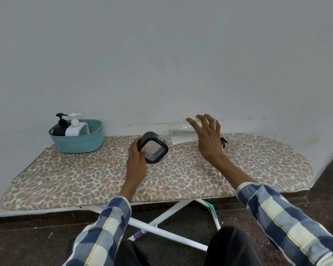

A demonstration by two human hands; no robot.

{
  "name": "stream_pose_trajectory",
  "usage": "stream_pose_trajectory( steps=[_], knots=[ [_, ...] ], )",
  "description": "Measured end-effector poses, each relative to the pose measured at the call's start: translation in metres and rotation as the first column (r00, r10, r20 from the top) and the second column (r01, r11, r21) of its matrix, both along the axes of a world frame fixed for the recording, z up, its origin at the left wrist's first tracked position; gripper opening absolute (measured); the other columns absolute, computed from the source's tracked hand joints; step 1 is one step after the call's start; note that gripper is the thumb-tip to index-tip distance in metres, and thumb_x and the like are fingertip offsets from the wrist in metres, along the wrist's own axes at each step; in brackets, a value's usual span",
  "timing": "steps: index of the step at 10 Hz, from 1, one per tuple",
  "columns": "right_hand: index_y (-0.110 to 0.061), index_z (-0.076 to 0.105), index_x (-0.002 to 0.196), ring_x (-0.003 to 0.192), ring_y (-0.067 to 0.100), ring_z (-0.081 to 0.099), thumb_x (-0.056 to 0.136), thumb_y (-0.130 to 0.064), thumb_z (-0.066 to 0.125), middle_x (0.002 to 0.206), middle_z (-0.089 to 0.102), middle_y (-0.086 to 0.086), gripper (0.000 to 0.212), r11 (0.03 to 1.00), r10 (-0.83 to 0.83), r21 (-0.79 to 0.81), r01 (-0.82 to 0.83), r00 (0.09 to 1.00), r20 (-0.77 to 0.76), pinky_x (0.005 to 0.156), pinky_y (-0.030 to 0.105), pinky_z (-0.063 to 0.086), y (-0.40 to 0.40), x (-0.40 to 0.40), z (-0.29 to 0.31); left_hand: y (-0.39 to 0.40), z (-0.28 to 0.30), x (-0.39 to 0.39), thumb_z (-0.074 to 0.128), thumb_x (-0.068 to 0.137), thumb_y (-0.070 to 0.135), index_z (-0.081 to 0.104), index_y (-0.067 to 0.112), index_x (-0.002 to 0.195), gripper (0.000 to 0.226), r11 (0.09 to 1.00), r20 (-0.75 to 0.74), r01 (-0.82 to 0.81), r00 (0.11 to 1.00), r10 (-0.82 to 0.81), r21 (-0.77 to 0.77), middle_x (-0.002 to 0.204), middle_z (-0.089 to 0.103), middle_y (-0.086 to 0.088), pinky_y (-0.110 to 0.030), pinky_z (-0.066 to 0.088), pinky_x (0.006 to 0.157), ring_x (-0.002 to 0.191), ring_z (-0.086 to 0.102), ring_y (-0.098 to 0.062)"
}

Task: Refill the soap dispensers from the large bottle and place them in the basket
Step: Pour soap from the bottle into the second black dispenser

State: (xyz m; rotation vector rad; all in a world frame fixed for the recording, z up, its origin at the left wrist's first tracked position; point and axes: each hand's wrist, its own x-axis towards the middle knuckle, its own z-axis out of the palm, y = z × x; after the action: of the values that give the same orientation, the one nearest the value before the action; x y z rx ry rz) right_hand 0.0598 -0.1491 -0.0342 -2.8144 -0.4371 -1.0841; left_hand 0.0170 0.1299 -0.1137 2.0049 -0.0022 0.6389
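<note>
Right hand [206, 137] grips the tipped clear bottle [181, 134]; left hand [137, 156] holds the black dispenser [154, 148]; teal basket [79, 140] with two dispensers stands well left.

**Around the work surface**

An ironing board [69, 181] with a leopard-print cover stands against a pale grey wall [161, 54] — its white crossed legs [161, 212] rest on a dark reddish floor [27, 237]. Plaid sleeves [288, 217] and dark trousers [233, 246] show below.

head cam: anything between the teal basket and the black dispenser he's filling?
Nothing. In the head view only bare leopard-print board cover lies between the teal basket and the black dispenser gripped by the left hand.
</note>
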Motion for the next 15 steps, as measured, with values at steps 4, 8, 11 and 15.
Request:
stream_pose_trajectory(
  steps=[4,8,11,15],
  knots=[
    [-0.035,0.042,0.155,0.15,0.035,0.032,0.062,0.024,0.057,0.153,0.043,0.005,0.111,1.0,0.0,-0.01,0.0,1.0,-0.001,0.122,0.056,0.028,-0.0007,-0.0007,0.001,0.0007,-0.0005,-0.0001,0.038,0.116,0.035,0.035,0.025,0.161,0.046,1.0,0.016,0.002,1.0,-0.002,0.016,0.155,0.045,0.0,-0.03,0.039,0.104,0.131,0.045,-0.008],
    [-0.034,0.042,0.155,0.15,0.035,0.033,0.061,0.025,0.058,0.153,0.043,0.006,0.112,1.0,0.004,-0.004,-0.004,1.0,-0.013,0.122,0.056,0.029,-0.0003,0.0,0.0002,0.0002,-0.0003,-0.0009,0.039,0.117,0.034,0.035,0.027,0.161,0.045,1.0,0.015,0.008,1.0,-0.008,0.003,0.153,0.045,0.002,-0.029,0.038,0.103,0.128,0.045,-0.007],
    [-0.034,0.042,0.155,0.149,0.035,0.032,0.06,0.025,0.056,0.152,0.043,0.006,0.113,1.0,0.001,-0.005,-0.001,1.0,-0.011,0.124,0.056,0.026,-0.0008,-0.0004,0.0001,0.0016,-0.0025,0.0004,0.038,0.116,0.038,0.035,0.029,0.161,0.046,1.0,0.008,0.009,1.0,-0.009,0.008,0.152,0.045,0.005,-0.03,0.039,0.104,0.129,0.046,-0.006],
    [-0.034,0.043,0.155,0.149,0.035,0.032,0.06,0.024,0.057,0.152,0.043,0.006,0.113,1.0,0.005,-0.002,-0.005,1.0,-0.011,0.123,0.056,0.027,-0.0007,0.0003,-0.0014,0.0006,-0.0007,-0.001,0.037,0.116,0.041,0.034,0.03,0.162,0.048,1.0,-0.003,0.02,1.0,-0.02,-0.014,0.155,0.044,0.004,-0.029,0.039,0.104,0.13,0.045,-0.007]
  ],
)
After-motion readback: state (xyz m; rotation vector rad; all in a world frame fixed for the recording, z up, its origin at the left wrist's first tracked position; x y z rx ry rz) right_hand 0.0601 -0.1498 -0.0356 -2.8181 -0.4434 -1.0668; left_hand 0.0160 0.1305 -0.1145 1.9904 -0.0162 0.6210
